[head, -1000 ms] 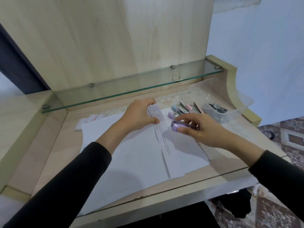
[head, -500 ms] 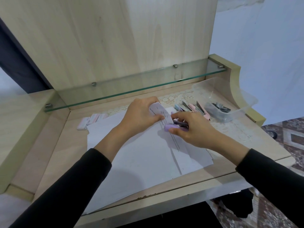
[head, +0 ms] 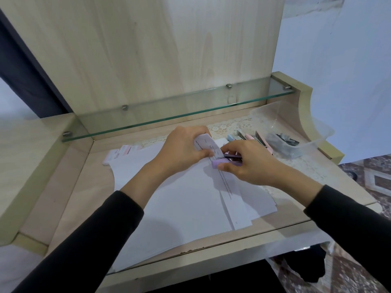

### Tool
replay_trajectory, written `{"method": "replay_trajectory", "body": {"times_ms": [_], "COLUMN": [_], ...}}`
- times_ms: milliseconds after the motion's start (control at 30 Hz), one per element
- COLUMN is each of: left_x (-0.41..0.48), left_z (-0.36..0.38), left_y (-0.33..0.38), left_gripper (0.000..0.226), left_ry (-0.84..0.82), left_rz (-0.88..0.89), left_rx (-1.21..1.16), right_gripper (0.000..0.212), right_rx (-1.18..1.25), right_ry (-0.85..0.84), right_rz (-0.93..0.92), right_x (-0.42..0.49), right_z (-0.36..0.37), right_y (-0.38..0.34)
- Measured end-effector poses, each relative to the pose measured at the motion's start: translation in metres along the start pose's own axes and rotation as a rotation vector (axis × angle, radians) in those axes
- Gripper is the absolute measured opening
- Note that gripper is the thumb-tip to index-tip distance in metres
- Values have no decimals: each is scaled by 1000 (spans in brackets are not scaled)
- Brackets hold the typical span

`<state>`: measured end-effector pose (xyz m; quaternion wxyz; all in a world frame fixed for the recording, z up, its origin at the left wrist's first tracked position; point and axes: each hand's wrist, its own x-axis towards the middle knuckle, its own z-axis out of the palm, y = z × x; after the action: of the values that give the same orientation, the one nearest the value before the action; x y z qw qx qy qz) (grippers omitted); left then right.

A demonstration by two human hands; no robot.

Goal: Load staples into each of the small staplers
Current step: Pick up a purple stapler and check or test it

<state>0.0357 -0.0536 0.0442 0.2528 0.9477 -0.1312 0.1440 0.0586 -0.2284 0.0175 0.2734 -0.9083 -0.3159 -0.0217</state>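
Head view, frame centre: right hand [head: 249, 163] pinches a small lilac stapler [head: 222, 162] by its sides over white paper sheets [head: 179, 204], while left hand [head: 184, 151] fingers curl shut on a folded paper edge [head: 208, 144]. Stapler looks light, rigid, smooth plastic, likely slippery; side grip suits. More pastel staplers [head: 251, 138] lie right of centre.

Two hands are in view, the left hand [head: 182, 150] at about 11 o'clock from the right hand [head: 251, 163]. One purple stapler [head: 219, 163] sits between them. At 1 o'clock from the hands lies a row of open staplers [head: 251, 138], at least three, though the exact count is hard to tell. One clear plastic tub [head: 296, 144] stands at 2 o'clock. At 10 o'clock lie small flat boxes [head: 120, 153], about three. Several sheets of paper [head: 179, 199] overlap on the desk; their number cannot be told.
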Motion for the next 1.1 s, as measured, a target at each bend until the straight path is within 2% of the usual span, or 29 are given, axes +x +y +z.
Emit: {"method": "replay_trajectory", "body": {"times_ms": [200, 533, 933, 1100], "left_x": [-1, 0, 0, 0], "left_z": [-2, -4, -7, -10], "left_y": [-2, -1, 0, -2], "left_gripper": [20, 19, 21, 22], "left_ry": [-26, -54, -79, -113], "left_rz": [16, 26, 38, 5], "left_rx": [-9, -18, 48, 59], "right_gripper": [47, 42, 43, 50], "right_rx": [-30, -78, -7, 17], "right_ry": [-29, -83, 52, -35], "right_rz": [-16, -59, -81, -121], "right_x": [3, 4, -1, -3], "right_z": [0, -3, 10, 10], "right_y": [1, -4, -3, -2]}}
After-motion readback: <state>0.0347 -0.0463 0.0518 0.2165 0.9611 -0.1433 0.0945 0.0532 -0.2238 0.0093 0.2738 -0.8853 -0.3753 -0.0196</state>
